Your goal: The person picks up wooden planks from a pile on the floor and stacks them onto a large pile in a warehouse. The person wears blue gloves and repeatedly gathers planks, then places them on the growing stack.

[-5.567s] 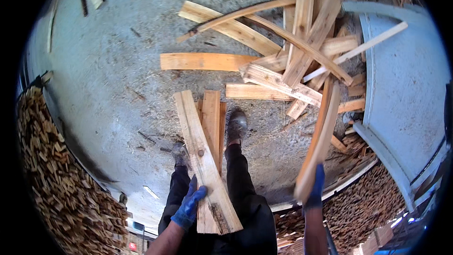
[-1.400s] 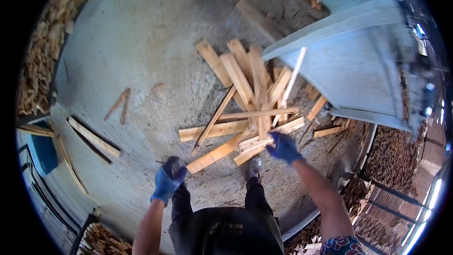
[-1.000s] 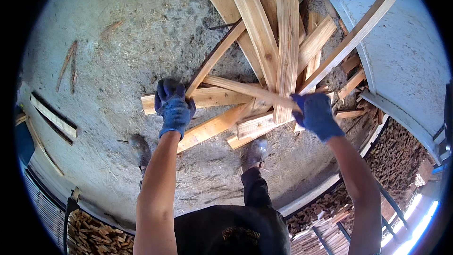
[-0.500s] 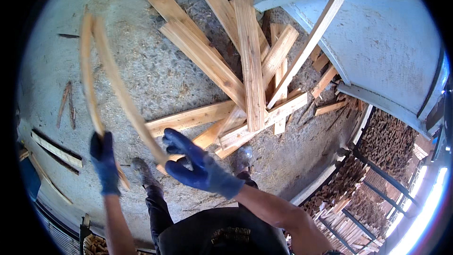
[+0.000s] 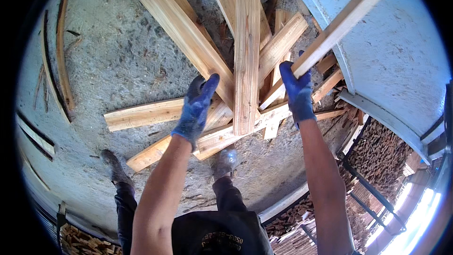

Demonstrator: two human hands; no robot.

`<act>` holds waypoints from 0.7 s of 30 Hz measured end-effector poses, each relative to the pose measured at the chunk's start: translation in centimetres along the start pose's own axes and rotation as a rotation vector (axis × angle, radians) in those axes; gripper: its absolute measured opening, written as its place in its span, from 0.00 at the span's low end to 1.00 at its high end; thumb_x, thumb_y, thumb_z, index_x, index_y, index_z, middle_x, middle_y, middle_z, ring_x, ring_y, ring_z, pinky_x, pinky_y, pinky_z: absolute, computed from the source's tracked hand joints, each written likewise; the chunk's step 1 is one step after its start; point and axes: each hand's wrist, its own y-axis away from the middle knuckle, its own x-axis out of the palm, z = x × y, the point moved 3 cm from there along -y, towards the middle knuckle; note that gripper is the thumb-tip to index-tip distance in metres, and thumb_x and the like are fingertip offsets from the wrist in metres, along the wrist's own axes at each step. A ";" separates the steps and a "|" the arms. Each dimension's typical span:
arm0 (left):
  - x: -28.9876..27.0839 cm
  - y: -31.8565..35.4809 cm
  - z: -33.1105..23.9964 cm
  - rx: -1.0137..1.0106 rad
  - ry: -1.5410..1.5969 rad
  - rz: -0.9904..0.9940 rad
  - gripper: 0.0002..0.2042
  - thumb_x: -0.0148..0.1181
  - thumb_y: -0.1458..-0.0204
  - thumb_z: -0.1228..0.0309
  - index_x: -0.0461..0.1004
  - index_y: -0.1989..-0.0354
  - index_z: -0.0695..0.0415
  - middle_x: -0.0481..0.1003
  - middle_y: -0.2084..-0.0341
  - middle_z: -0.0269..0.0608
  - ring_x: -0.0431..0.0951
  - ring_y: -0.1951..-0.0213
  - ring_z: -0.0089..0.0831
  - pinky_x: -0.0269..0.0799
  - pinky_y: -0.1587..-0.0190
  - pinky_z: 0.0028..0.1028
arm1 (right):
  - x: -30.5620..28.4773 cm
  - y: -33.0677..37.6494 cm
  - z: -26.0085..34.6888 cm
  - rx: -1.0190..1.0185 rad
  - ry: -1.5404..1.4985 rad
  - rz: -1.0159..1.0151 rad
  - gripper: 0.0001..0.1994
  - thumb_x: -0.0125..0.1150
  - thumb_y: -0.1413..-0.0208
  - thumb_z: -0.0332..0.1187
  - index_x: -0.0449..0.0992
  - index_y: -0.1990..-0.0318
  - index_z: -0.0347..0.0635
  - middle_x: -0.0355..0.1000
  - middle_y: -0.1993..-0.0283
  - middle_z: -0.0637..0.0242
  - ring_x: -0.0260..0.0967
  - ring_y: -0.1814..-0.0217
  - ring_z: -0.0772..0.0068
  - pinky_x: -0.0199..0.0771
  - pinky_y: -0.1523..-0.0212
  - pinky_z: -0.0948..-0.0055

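Right hand (image 5: 298, 95) clamped on a leaning plank (image 5: 337, 27), left hand (image 5: 196, 108) spread wide over the plank pile (image 5: 222, 61) on the floor; best to lift that plank clear before the left grabs another.

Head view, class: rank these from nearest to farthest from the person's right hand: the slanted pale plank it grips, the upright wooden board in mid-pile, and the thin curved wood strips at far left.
1. Slanted pale plank: gripped by the right hand, running up-right.
2. Upright wooden board: mid-pile, left of that hand.
3. Thin curved wood strips: far left on the concrete floor.
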 end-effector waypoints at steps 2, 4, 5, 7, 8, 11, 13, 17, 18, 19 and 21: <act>0.6 -1.0 1.5 -0.008 0.105 -0.009 0.25 0.56 0.44 0.58 0.64 0.43 0.60 0.69 0.51 0.38 0.68 0.49 0.25 0.61 0.45 0.24 | 0.5 1.6 2.1 -0.074 0.018 0.050 0.19 0.63 0.49 0.26 0.64 0.51 0.39 0.66 0.66 0.74 0.64 0.68 0.83 0.67 0.68 0.81; 0.3 -1.1 2.0 -0.077 0.161 -0.061 0.23 0.54 0.42 0.58 0.64 0.43 0.58 0.69 0.51 0.38 0.68 0.48 0.25 0.62 0.45 0.25 | -0.1 4.0 4.5 0.026 0.034 0.086 0.13 0.61 0.50 0.25 0.67 0.57 0.36 0.66 0.68 0.72 0.64 0.71 0.82 0.67 0.71 0.81; 0.1 -1.0 2.3 -0.066 0.206 -0.032 0.24 0.54 0.43 0.56 0.64 0.43 0.57 0.70 0.53 0.37 0.70 0.50 0.26 0.64 0.47 0.26 | 0.2 5.4 5.8 -0.059 0.010 -0.025 0.11 0.62 0.51 0.25 0.69 0.61 0.35 0.66 0.70 0.72 0.65 0.71 0.82 0.67 0.72 0.81; -0.6 -1.2 3.0 -0.031 0.301 0.026 0.26 0.55 0.45 0.51 0.64 0.44 0.55 0.73 0.57 0.37 0.74 0.56 0.29 0.67 0.49 0.28 | -0.8 8.1 6.3 -0.147 0.136 0.101 0.14 0.63 0.53 0.25 0.70 0.58 0.32 0.67 0.71 0.71 0.66 0.71 0.81 0.68 0.71 0.81; -0.3 -1.1 2.9 -0.064 0.268 0.024 0.26 0.53 0.44 0.51 0.63 0.42 0.54 0.72 0.53 0.38 0.73 0.54 0.30 0.67 0.49 0.30 | -1.4 9.8 6.1 -0.039 0.095 0.091 0.17 0.64 0.54 0.26 0.70 0.56 0.32 0.68 0.72 0.70 0.66 0.72 0.81 0.69 0.72 0.80; -0.5 -1.6 4.2 -0.079 0.173 -0.056 0.27 0.52 0.44 0.50 0.62 0.41 0.53 0.70 0.52 0.39 0.72 0.53 0.31 0.67 0.47 0.32 | -2.6 14.7 1.8 -0.059 0.363 0.104 0.20 0.67 0.56 0.29 0.70 0.54 0.33 0.69 0.74 0.67 0.66 0.75 0.83 0.70 0.74 0.77; -1.4 -1.4 4.9 -0.035 0.096 -0.052 0.28 0.50 0.43 0.49 0.61 0.40 0.52 0.70 0.51 0.38 0.71 0.51 0.31 0.66 0.47 0.34 | -0.8 13.8 1.3 0.091 0.313 0.122 0.21 0.67 0.56 0.31 0.70 0.54 0.34 0.70 0.75 0.67 0.68 0.75 0.81 0.72 0.74 0.75; -0.6 -0.7 3.8 -0.097 0.208 -0.056 0.25 0.49 0.42 0.51 0.62 0.40 0.51 0.70 0.50 0.36 0.71 0.51 0.29 0.67 0.47 0.32 | 4.3 6.9 4.2 -0.079 0.486 0.239 0.25 0.70 0.56 0.39 0.70 0.54 0.35 0.76 0.66 0.54 0.76 0.65 0.60 0.76 0.65 0.67; -0.1 -0.5 3.3 -0.142 0.223 -0.060 0.25 0.49 0.42 0.52 0.62 0.40 0.51 0.70 0.50 0.36 0.71 0.51 0.29 0.67 0.47 0.31 | 4.8 5.4 2.2 -0.274 0.651 0.272 0.25 0.68 0.54 0.41 0.70 0.52 0.33 0.72 0.55 0.48 0.73 0.54 0.57 0.73 0.54 0.65; -0.2 -0.6 3.6 -0.130 0.272 -0.045 0.25 0.50 0.42 0.54 0.60 0.39 0.53 0.68 0.49 0.37 0.70 0.49 0.29 0.66 0.46 0.30 | 5.2 5.6 0.4 -0.283 0.467 0.227 0.27 0.65 0.51 0.43 0.67 0.49 0.32 0.69 0.51 0.47 0.68 0.48 0.56 0.69 0.49 0.65; -0.5 -0.8 4.4 -0.102 0.377 -0.017 0.27 0.53 0.42 0.58 0.56 0.37 0.56 0.65 0.46 0.38 0.67 0.46 0.29 0.64 0.44 0.29 | 6.4 6.4 -2.2 -0.250 0.238 0.160 0.31 0.60 0.47 0.46 0.63 0.43 0.32 0.64 0.45 0.46 0.61 0.41 0.54 0.63 0.43 0.65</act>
